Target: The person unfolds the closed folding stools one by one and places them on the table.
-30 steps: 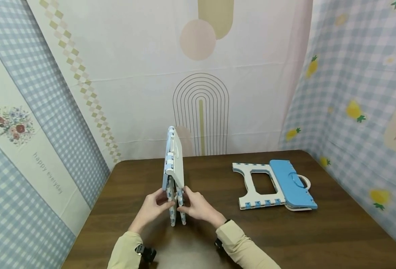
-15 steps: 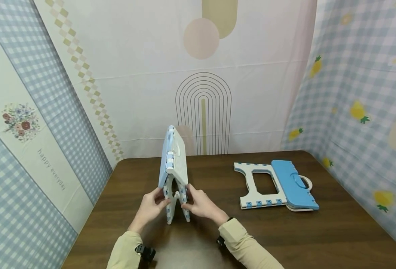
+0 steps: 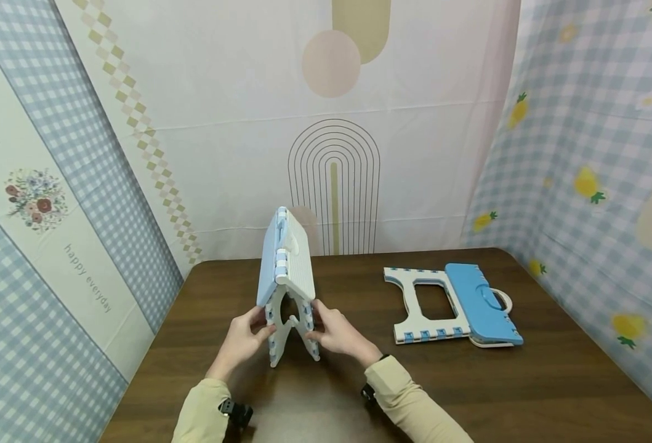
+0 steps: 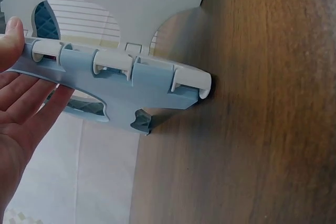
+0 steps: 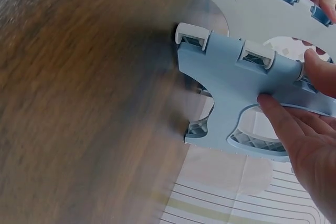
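Head view: the half-folded blue-and-white plastic stool (image 3: 298,261) is pinched at left and right by the left hand (image 3: 241,339) and right hand (image 3: 340,333), and is best spread evenly.

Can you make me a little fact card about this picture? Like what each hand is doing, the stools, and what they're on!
Left hand: pinches the left leg panel between thumb and fingers
Right hand: pinches the right leg panel the same way
Held stool: upright, partly unfolded, its top bent like a little roof
Other stool: folded flat, blue top, white legs, white handle
Other stool's place: right side, no hand touching it
Table: brown, wood-look
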Demonstrator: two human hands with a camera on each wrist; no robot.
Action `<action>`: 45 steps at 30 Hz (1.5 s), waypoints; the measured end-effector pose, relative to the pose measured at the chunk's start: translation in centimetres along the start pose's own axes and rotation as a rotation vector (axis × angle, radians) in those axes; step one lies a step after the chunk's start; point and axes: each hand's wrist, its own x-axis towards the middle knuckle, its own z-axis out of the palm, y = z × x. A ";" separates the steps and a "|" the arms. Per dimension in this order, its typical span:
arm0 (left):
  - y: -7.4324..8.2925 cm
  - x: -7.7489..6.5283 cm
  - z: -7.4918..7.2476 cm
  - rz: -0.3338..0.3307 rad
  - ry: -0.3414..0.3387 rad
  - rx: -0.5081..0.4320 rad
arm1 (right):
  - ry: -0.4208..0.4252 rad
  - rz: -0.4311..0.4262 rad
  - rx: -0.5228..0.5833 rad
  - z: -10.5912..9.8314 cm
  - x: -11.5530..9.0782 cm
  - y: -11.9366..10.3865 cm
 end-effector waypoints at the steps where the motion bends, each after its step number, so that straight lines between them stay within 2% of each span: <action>1: 0.0 0.0 -0.1 0.001 -0.002 0.001 | 0.002 -0.007 0.003 -0.1 0.0 0.0; 7: -0.3 -0.1 -0.7 0.012 -0.012 0.007 | 0.005 -0.024 0.011 -0.2 -0.1 0.2; 14: -0.6 0.0 -1.4 0.038 -0.012 0.038 | 0.006 0.005 0.008 -0.9 -0.4 0.1; 19: -0.5 0.2 -1.7 0.044 -0.026 0.032 | 0.023 -0.026 0.009 -1.4 -0.5 0.3; 34: -0.9 0.4 -1.8 0.054 -0.027 0.051 | 0.020 -0.047 -0.013 -2.2 -0.8 1.2; 41: -0.8 0.0 -1.9 0.031 -0.023 0.040 | 0.020 -0.057 -0.019 -2.1 -1.0 1.6; 43: -0.9 0.0 -1.9 0.028 -0.039 0.041 | 0.014 -0.059 -0.014 -2.2 -1.1 1.6; 45: -1.0 0.2 -2.3 0.014 -0.086 0.034 | -0.008 -0.054 -0.013 -2.4 -1.1 1.6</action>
